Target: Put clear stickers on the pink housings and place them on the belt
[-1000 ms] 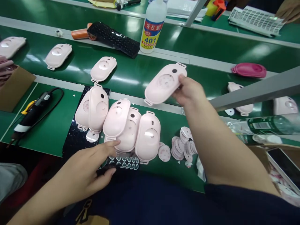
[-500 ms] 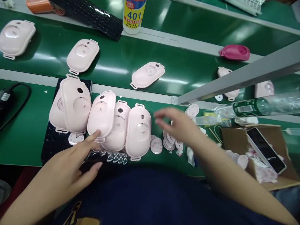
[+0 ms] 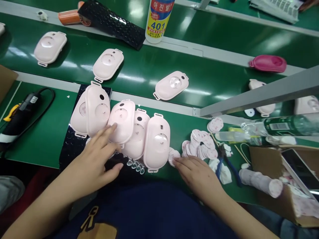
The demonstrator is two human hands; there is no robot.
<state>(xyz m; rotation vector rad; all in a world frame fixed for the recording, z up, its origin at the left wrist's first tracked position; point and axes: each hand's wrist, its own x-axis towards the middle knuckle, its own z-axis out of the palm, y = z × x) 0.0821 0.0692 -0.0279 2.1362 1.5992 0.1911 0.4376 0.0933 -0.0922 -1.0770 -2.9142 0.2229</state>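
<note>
My left hand (image 3: 102, 152) has its fingers spread, with the fingertips resting on a pale pink plastic case (image 3: 121, 121). That case overlaps another pink case (image 3: 137, 132), and a third pink case (image 3: 157, 142) lies to the right. Two more pink cases overlap on the left, the upper one (image 3: 98, 111) tilted over the other. My right hand (image 3: 199, 174) is low over the bench, its fingers together and fingertips on a small round patterned disc (image 3: 173, 156). Its thumb is hidden. More patterned discs (image 3: 199, 146) are heaped just beyond that hand.
Blue-handled pliers (image 3: 220, 162), a plastic bottle (image 3: 281, 126) and a cardboard box (image 3: 261, 159) holding a phone (image 3: 301, 169) are on the right. A black tool (image 3: 22, 113) lies left. Pink cases (image 3: 171, 85) rest on the green belt behind, and a 401 bottle (image 3: 159, 23) stands beyond.
My right hand has come down from above the bench onto the small disc beside the rightmost case. My left hand stays on the pink case. The view has shifted left.
</note>
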